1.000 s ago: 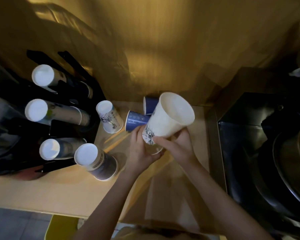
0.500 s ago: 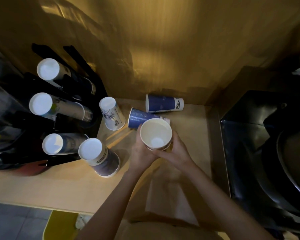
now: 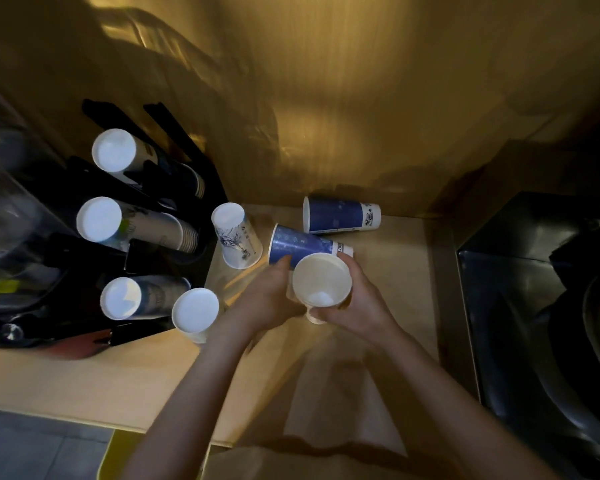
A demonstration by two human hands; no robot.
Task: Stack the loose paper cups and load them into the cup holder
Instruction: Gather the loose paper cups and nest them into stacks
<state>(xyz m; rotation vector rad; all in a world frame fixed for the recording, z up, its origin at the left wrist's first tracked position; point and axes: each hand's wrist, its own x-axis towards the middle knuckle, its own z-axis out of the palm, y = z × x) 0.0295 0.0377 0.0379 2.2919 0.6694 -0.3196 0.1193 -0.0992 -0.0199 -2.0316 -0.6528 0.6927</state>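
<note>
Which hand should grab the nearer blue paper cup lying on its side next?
Left. The left hand has fingertips already at the nearer blue paper cup; the right hand grips the upright white paper cup.

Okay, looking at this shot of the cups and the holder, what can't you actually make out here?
All in the head view:
- White cup outer wall and whatever sits beneath it: covered by the left hand and right hand.
- How many cups each stack in the black cup holder holds: too dark, rims merge.
- Print on the blue cup against the wall: too small.
- Dark unit at right: underexposed, cut by the edge.
</note>
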